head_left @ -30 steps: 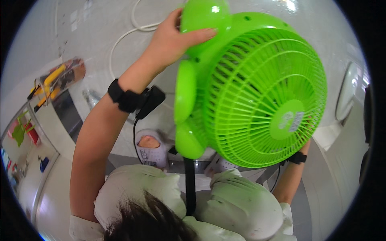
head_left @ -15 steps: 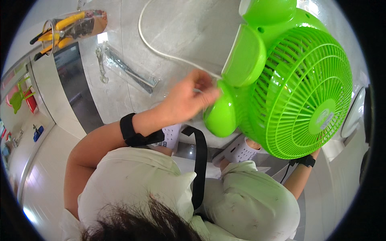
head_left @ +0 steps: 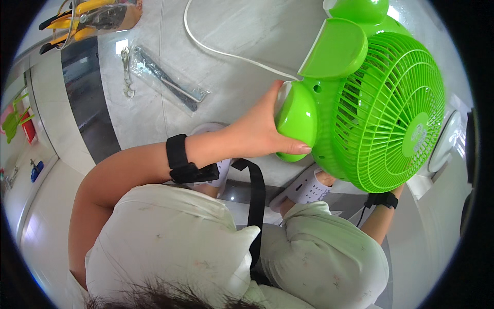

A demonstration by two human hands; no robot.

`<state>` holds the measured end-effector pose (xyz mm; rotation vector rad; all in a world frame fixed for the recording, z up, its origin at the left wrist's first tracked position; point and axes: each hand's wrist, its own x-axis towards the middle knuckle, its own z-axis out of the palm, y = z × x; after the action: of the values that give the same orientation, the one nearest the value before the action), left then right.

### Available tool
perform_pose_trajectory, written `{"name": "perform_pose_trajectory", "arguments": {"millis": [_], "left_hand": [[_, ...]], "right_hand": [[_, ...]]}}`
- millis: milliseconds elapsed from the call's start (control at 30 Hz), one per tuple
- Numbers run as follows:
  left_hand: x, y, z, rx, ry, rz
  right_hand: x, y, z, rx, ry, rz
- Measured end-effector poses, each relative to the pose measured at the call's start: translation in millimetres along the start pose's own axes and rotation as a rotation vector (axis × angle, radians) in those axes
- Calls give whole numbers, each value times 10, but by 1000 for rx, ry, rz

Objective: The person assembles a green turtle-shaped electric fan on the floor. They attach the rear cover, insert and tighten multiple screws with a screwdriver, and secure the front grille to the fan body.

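A bright green fan (head_left: 391,113) with a round slatted grille lies tilted on its side at the right. Its rounded green lobes point to the left and up. My left hand (head_left: 267,129) is wrapped round the lowest rounded lobe (head_left: 301,110), thumb across its green face and fingers on the far, pale side. A white power cord (head_left: 231,64) runs from the fan's base across the floor. My right forearm (head_left: 380,224), with a black wristband, reaches behind the grille's lower edge. The fan hides the right hand itself, so its fingers do not show.
On the grey tiles lie a metal wrench (head_left: 126,72) and a clear plastic bag (head_left: 167,80) with a dark, long item inside. Yellow-and-black-handled tools (head_left: 77,20) sit in a clear container at upper left. My lilac shoes (head_left: 311,188) and a black strap (head_left: 256,206) are below.
My left hand has gone from hovering blurred beside the lower lobe to gripping it. The fan has turned slightly, and its lobes show more of their faces.
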<state>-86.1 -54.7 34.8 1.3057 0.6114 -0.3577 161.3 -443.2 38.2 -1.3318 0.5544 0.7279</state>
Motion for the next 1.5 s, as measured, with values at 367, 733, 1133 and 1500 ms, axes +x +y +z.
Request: {"name": "perform_pose_trajectory", "arguments": {"millis": [367, 733, 1133, 1500], "left_hand": [[102, 360, -172, 169, 28, 83], [374, 835, -345, 12, -65, 54], [403, 777, -319, -113, -42, 96], [194, 1260, -334, -119, -179, 17]], "right_hand": [[-13, 83, 52, 20, -5, 8], [169, 161, 168, 80, -35, -15], [157, 148, 70, 93, -21, -8], [171, 77, 35, 62, -17, -10]]}}
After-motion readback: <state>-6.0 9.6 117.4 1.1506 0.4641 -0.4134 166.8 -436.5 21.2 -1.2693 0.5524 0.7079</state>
